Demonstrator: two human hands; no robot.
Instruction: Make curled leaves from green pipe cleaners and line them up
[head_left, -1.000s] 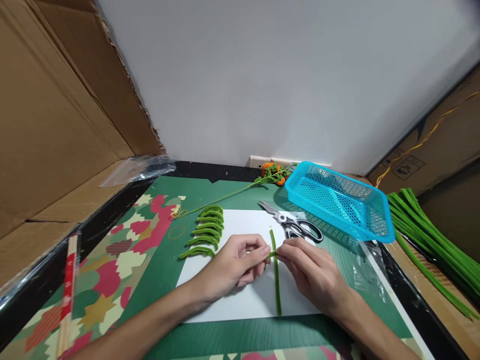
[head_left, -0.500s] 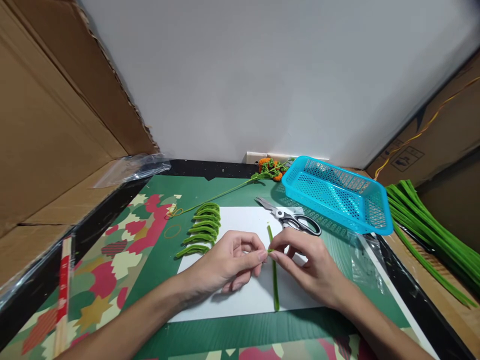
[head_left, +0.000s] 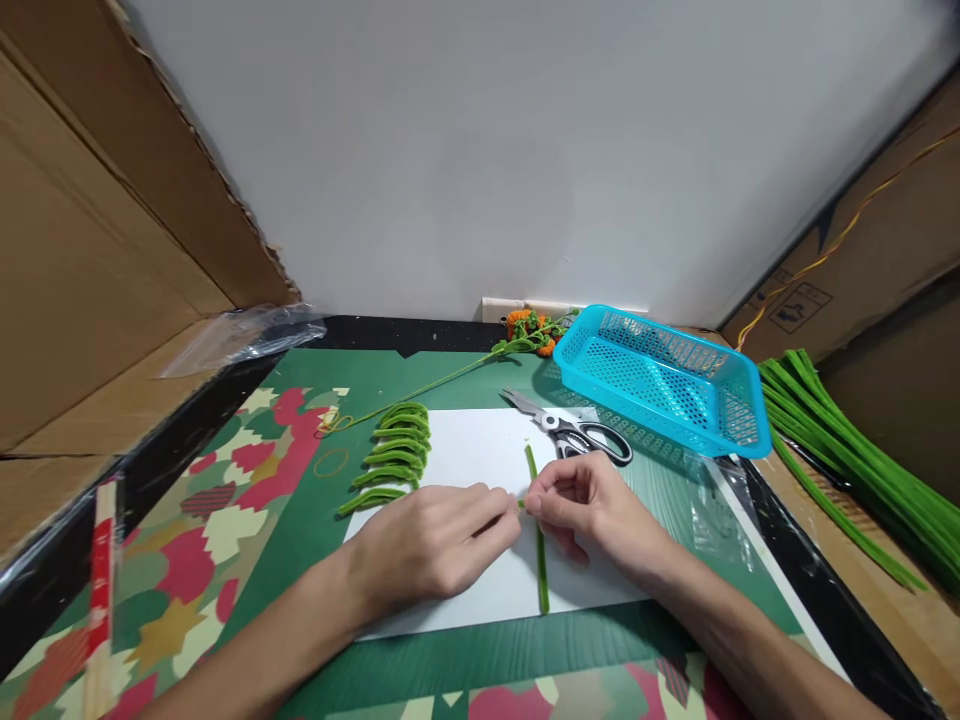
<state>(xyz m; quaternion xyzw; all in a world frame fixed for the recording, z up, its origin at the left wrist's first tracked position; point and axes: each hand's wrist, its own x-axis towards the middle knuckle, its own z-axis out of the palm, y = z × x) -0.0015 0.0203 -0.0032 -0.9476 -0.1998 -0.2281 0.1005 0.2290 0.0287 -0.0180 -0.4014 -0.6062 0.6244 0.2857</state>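
My left hand (head_left: 442, 540) and my right hand (head_left: 596, 505) meet over a white sheet of paper (head_left: 480, 445), fingertips pinched together. Between them shows a tiny bit of green pipe cleaner (head_left: 523, 504); the fingers hide the rest of it. A straight cut length of green pipe cleaner (head_left: 543, 580) lies on the paper just beneath my right fingers. Left of my hands, several bent, doubled pipe cleaner pieces (head_left: 397, 445) lie in a column along the paper's edge. Scissors (head_left: 551, 423) with black and grey handles rest behind my right hand, closed.
A blue perforated basket (head_left: 660, 440) stands at the back right. Long green pipe cleaners (head_left: 847, 450) lie in a bundle on cardboard beyond it. An orange flower with a long green stem (head_left: 450, 378) lies at the back. A red-banded packet (head_left: 101, 590) is at the left edge.
My left hand has rolled over so its back now faces up, while my right fingers have curled in closer around the small green piece. The view has shifted slightly.
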